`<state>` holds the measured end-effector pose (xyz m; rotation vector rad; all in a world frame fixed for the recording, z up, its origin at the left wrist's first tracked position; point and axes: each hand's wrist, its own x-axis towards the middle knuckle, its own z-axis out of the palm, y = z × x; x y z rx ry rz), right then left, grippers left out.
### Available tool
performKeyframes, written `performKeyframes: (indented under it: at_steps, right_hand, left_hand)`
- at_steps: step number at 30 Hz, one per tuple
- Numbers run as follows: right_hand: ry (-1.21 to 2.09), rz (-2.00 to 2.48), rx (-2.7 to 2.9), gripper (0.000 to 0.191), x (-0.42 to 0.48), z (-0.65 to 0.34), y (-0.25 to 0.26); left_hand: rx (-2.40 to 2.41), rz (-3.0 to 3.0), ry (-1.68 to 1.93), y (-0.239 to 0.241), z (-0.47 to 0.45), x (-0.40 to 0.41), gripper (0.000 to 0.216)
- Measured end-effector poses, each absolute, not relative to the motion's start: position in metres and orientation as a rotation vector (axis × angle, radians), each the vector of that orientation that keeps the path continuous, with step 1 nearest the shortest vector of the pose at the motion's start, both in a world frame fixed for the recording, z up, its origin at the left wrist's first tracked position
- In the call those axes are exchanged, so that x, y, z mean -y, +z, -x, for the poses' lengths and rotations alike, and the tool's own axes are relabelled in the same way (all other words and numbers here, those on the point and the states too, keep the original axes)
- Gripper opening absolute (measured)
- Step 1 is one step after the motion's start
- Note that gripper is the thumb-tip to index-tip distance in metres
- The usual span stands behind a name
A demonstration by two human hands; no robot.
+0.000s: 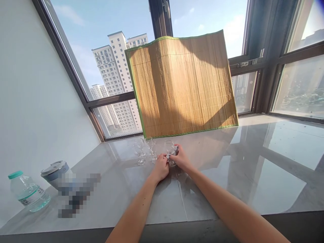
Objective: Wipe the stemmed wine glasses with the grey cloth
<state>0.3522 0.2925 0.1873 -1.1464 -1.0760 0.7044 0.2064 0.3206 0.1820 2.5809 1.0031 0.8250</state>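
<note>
Out over the sill, a clear stemmed glass [169, 143] stands upright between my two hands. My left hand [161, 167] is closed at the glass's lower left side, its fingers near the stem and partly hidden. A crumpled grey-white cloth [172, 153] is gripped in my right hand [181, 158] and pressed against the side of the glass. The cloth and fingers cover part of the bowl and stem. Just to the left stand several more clear stemmed glasses [141, 162], close together and overlapping in view.
A bamboo mat [182, 87] with green edging leans upright against the window behind the glasses. At the left of the glossy grey sill [212, 209] are a water bottle [30, 194], a lidded cup [57, 172] and a blurred-out object [78, 199]. A white wall bounds the left.
</note>
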Motion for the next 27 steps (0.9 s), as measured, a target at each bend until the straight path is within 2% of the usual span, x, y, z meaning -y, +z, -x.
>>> performKeyframes:
  at_steps: [5,10,12,20,27]
  right_hand:
    - [0.536,1.28,1.107,0.061,-0.297,-0.361,0.184]
    - [0.345,1.574,0.962,0.061,-0.297,-0.396,0.189]
    - [0.285,1.68,0.863,0.061,-0.295,-0.41,0.191]
    - [0.188,1.837,0.713,0.067,-0.296,-0.426,0.19]
    - [0.198,1.818,0.647,0.072,-0.294,-0.425,0.192]
  left_hand:
    - [-1.038,-2.577,0.984,0.193,-0.207,-0.311,0.028]
    - [-1.284,-2.116,1.642,0.207,-0.197,-0.305,0.014]
    - [-1.336,-1.876,1.794,0.209,-0.193,-0.306,0.004]
    - [-1.404,-1.398,1.732,0.203,-0.19,-0.318,0.031]
    - [-1.277,-1.283,1.362,0.198,-0.193,-0.325,0.061]
